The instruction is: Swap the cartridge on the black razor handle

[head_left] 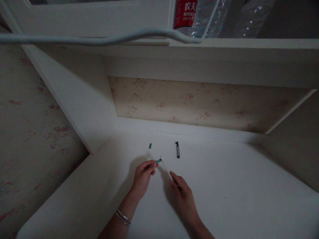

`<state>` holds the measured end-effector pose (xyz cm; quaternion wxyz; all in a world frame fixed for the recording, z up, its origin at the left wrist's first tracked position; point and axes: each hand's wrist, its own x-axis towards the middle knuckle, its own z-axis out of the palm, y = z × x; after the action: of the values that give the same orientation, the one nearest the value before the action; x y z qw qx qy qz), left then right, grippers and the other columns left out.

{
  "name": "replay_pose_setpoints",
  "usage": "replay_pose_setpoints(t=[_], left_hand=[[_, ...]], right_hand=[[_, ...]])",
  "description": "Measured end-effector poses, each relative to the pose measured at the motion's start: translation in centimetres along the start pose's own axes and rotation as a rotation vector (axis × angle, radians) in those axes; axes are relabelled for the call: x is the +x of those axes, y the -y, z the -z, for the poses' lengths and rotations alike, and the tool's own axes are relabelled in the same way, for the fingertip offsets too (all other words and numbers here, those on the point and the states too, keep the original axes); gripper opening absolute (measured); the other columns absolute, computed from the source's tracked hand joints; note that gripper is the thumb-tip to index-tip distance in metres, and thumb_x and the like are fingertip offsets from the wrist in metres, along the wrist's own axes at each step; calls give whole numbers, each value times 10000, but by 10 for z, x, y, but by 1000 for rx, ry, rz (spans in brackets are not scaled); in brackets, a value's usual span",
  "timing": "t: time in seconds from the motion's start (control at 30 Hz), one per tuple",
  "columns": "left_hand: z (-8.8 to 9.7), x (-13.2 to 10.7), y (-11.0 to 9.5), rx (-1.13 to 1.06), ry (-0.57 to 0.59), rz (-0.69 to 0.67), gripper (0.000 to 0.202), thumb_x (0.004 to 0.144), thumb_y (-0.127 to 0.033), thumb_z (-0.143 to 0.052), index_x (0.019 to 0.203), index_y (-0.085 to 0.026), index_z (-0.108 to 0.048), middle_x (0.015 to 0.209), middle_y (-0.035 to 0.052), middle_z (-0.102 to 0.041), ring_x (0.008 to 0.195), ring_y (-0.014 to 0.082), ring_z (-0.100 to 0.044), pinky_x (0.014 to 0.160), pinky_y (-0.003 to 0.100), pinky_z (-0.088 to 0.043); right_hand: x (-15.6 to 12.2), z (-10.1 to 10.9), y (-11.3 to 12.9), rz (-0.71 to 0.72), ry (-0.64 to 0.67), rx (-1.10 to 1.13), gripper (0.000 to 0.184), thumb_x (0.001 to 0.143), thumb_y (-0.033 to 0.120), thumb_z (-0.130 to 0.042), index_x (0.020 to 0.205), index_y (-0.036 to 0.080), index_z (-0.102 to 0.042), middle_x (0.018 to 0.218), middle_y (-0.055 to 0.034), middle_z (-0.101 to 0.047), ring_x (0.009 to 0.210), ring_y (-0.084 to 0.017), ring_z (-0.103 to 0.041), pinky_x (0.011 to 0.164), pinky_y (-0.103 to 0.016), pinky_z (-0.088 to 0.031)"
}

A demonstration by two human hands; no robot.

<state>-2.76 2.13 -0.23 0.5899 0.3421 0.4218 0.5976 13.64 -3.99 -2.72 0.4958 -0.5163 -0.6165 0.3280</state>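
Observation:
My left hand [144, 174] pinches a small green battery [159, 161] between thumb and fingers, its free end pointing right. In my right hand [181, 191] is a thin white toothbrush [166, 169], tilted up and to the left. Its small head meets or almost meets the end of the battery; I cannot tell whether they touch. A second green battery [150, 145] lies on the white desktop [224, 179] beyond my left hand. Beyond my right hand lies a slim black and grey object [177, 150], too small to name.
A white side panel [79, 89] bounds the desk on the left. Overhead, a white shelf [199, 54] carries clear plastic bottles [209, 16], one with a red label. A pale cable [99, 40] crosses in front of the shelf. Flowered wallpaper [174, 103] covers the back.

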Motion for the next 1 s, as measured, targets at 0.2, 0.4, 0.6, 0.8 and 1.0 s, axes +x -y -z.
replay_pose_setpoints(t=[0.2,0.4,0.6,0.8,1.0], left_hand=[[0,-1,0,-9,12,-25,262,650,-311,-748,828,-121,-718,729,50,-653,584,82,-457,553,212,-344],[-1,0,0,7,-3,2,301,635,-324,-758,845,-113,-715,746,76,-671,592,95,-479,565,222,-355],[0,0,2,1,17,-20,285,651,-315,-749,858,-123,-717,769,75,-674,605,94,-482,580,223,-361],[-1,0,3,29,17,-27,251,658,-304,-743,830,-122,-719,707,45,-643,589,87,-460,558,216,-345],[0,0,4,12,14,-10,277,658,-308,-746,864,-125,-717,765,76,-671,615,101,-487,580,226,-365]], right_hand=[[-1,-2,4,65,74,19,295,917,322,-480,1158,243,-631,1012,-81,-650,907,-209,-602,815,-308,-491],[0,0,-2,31,0,-5,305,912,326,-484,1165,228,-624,1057,-92,-634,948,-215,-592,819,-313,-487],[-1,-1,-4,36,-9,11,310,912,326,-481,1171,228,-619,1052,-92,-635,942,-211,-591,808,-317,-490],[-2,0,-1,5,84,25,312,908,326,-488,1179,239,-616,1050,-89,-629,893,-200,-600,770,-307,-497],[-2,0,0,-21,6,23,326,911,328,-478,1197,227,-597,975,-82,-626,774,-174,-591,682,-278,-507]])
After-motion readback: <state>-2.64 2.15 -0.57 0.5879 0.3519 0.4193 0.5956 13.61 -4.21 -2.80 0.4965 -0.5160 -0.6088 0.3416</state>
